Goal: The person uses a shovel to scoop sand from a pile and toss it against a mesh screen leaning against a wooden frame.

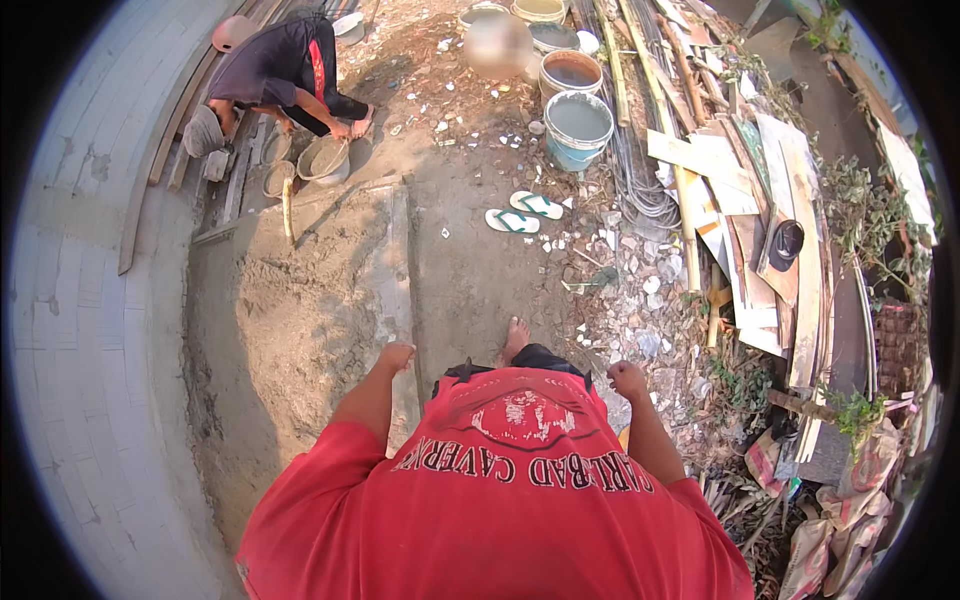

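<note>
Mortar-like mix [285,310] spreads ahead and left of the left hand [397,357], beside a dusty plank [395,265]. Both hands are curled closed, well apart, the right hand [627,380] near pale rubble [650,343]. Ahead, between them, lie 2 sandals [512,221]; farther ahead-left, 1 co-worker [265,70] bends over a bucket [328,180].

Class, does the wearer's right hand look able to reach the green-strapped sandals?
Probably not without stepping or bending forward: the right hand is beside the shirt, the sandals lie on the ground ahead, though nothing seems to block the way.
</note>
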`<action>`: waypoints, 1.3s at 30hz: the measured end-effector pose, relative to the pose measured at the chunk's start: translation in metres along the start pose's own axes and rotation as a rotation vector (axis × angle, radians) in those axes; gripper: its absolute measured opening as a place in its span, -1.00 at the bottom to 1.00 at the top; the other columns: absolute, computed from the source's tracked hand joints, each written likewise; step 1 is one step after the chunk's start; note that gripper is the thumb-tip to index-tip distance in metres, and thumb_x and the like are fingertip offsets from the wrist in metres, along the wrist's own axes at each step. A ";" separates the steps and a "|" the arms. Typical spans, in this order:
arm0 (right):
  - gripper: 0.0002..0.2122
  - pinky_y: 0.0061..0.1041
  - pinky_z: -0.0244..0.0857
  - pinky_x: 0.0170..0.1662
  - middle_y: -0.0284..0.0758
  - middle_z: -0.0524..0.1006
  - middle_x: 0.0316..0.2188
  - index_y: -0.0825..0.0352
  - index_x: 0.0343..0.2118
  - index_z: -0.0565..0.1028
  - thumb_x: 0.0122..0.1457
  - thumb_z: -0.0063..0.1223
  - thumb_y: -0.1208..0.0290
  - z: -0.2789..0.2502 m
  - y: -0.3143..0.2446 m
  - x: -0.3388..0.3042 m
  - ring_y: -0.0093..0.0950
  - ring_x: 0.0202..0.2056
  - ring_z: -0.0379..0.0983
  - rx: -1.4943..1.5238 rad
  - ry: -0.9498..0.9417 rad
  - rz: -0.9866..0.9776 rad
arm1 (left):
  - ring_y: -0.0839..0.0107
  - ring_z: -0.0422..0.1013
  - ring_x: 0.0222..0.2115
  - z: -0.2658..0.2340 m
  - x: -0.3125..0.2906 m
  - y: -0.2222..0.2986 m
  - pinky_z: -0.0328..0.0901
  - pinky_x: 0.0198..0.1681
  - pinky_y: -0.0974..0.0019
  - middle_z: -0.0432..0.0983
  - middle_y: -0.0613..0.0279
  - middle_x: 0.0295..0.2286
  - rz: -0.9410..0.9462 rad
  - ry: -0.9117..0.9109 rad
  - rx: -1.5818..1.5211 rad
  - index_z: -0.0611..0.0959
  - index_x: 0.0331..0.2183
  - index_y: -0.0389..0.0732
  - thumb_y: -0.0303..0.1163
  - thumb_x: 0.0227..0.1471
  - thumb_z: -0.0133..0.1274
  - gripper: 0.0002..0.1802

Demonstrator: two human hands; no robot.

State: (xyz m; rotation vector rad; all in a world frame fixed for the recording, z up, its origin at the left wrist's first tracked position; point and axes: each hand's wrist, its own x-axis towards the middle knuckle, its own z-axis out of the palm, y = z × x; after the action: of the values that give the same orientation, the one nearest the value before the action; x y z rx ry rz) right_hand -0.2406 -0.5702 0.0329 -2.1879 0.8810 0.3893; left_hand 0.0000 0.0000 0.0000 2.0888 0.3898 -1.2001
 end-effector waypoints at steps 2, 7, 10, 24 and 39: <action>-0.69 -0.47 0.35 -0.45 -0.28 0.54 -0.60 0.39 -0.49 0.50 0.08 -0.02 0.17 0.024 -0.036 0.008 -0.50 -0.59 0.49 0.066 -0.018 -0.088 | 0.39 0.39 -0.69 -0.040 -0.026 -0.038 0.26 -0.67 0.34 0.48 0.17 -0.53 -0.163 0.035 0.054 0.56 -0.37 -0.30 -0.34 0.04 -0.16 -0.73; -0.69 -0.28 0.31 -0.23 -0.12 0.55 -0.42 0.29 -0.38 0.54 0.06 -0.03 0.12 -0.147 -0.182 0.189 -0.16 -0.30 0.48 -0.054 -0.043 -0.122 | 0.42 0.32 -0.69 0.025 0.017 0.085 0.24 -0.68 0.35 0.44 0.24 -0.50 -0.324 -0.100 -0.348 0.53 -0.32 -0.25 -0.42 0.06 -0.21 -0.78; -0.69 -0.30 0.32 -0.23 -0.13 0.55 -0.43 0.31 -0.38 0.53 0.06 0.00 0.12 -0.166 -0.247 0.272 -0.18 -0.33 0.48 -0.062 -0.055 -0.249 | 0.42 0.32 -0.68 0.047 0.060 0.113 0.24 -0.67 0.35 0.45 0.25 -0.49 -0.153 -0.290 -0.232 0.52 -0.27 -0.26 -0.41 0.06 -0.19 -0.76; -0.63 -0.24 0.30 -0.31 -0.06 0.52 -0.51 0.38 -0.53 0.49 0.04 -0.04 0.08 -0.226 -0.303 0.518 -0.12 -0.37 0.45 -0.411 -0.217 -0.294 | 0.50 0.42 -0.49 -0.091 0.281 0.574 0.32 -0.44 0.41 0.54 0.28 -0.37 0.193 0.113 -0.656 0.56 -0.23 -0.21 -0.17 0.05 -0.01 -0.66; -0.77 -0.28 0.34 -0.23 -0.15 0.53 -0.39 0.29 -0.37 0.54 0.02 -0.02 0.25 -0.289 -0.464 0.758 -0.21 -0.31 0.47 -0.909 -0.510 -0.892 | 0.47 0.43 -0.62 -0.077 0.261 0.501 0.31 -0.52 0.38 0.56 0.22 -0.50 -0.001 0.488 -0.845 0.63 -0.38 -0.26 -0.29 -0.04 -0.03 -0.74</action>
State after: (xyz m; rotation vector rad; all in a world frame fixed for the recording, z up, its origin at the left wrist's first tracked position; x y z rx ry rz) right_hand 0.6292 -0.9091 0.0862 -2.7637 -0.7073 0.9344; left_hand 0.4668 -0.3272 0.0122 1.5769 0.9314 -0.3690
